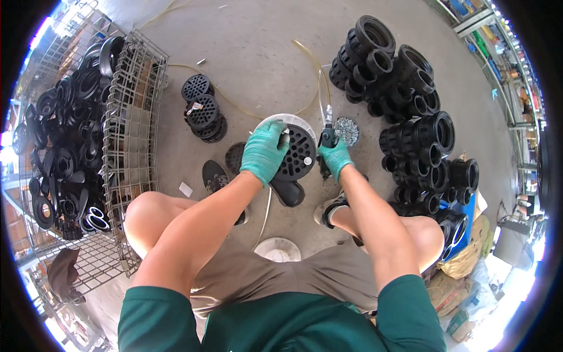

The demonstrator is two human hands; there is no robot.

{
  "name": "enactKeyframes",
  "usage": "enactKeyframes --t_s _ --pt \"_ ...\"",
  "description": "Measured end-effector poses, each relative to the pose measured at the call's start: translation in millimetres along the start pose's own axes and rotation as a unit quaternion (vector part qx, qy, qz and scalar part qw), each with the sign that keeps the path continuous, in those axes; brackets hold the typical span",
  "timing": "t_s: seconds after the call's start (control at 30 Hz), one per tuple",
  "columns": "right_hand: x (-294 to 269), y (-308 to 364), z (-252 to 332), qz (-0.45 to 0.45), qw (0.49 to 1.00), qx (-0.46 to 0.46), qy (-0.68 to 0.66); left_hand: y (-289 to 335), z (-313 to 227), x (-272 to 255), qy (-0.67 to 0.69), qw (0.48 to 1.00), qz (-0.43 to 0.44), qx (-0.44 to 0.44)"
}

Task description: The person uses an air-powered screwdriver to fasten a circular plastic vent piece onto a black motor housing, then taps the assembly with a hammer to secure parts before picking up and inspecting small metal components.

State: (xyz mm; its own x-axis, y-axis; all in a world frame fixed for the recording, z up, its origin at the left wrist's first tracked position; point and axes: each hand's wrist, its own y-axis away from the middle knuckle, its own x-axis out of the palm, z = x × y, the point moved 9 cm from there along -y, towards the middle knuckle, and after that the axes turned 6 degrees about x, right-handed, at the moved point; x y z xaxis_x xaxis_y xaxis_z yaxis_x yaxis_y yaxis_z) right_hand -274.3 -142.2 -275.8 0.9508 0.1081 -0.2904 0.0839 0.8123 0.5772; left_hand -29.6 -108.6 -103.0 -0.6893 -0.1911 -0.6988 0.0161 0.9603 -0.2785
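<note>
A round black slotted grate (299, 151) lies on a round white support (300, 120) between my legs. My gloved left hand (263, 151) is at its left edge, fingers curled and pinched around a small light-coloured piece that I cannot make out. A small white disc (308, 161) sits on the grate's right side. To the right, my gloved right hand (335, 156) grips a black air-powered hand tool (327, 138) with a hose fitting at its far end. Just beyond that hand stands a round container of small metal screws or fasteners (347, 130).
Stacked black grates (202, 111) stand at far left, beside a wire cage (134, 88) full of black rings. Black ribbed pipe fittings (410, 135) are piled at right. A yellowish air hose (308, 53) trails over the floor. A white round stool (277, 249) is below me.
</note>
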Motion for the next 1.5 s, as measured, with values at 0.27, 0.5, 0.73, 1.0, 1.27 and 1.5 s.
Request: enactKeyframes --t_s 0.27,0.5,0.73,1.0,1.27,1.5 --pt "30.2 -11.3 -124.1 0.046 0.985 0.166 -0.019 -0.1 4.6 1.1 -0.033 0.999 0.04 -0.013" --pt "62.3 -11.4 -158.0 0.019 0.987 0.125 0.097 -1.2 -2.4 5.8 -0.035 0.998 0.04 0.017" --pt "57.3 4.4 -132.2 -0.111 0.951 0.013 0.289 14.1 10.4 -1.2 0.057 0.996 -0.048 -0.04" --pt "27.9 6.6 -89.5 -0.013 0.977 0.088 0.195 1.5 -2.7 -0.7 -0.072 0.997 -0.018 -0.015" --pt "42.5 81.1 -72.1 0.117 0.977 0.167 0.066 -7.9 -33.6 10.1 -0.159 0.972 0.17 0.035" --pt "117.9 86.5 -96.5 0.158 0.979 0.116 0.048 -0.6 -79.4 26.3 -0.258 0.906 0.334 -0.024"
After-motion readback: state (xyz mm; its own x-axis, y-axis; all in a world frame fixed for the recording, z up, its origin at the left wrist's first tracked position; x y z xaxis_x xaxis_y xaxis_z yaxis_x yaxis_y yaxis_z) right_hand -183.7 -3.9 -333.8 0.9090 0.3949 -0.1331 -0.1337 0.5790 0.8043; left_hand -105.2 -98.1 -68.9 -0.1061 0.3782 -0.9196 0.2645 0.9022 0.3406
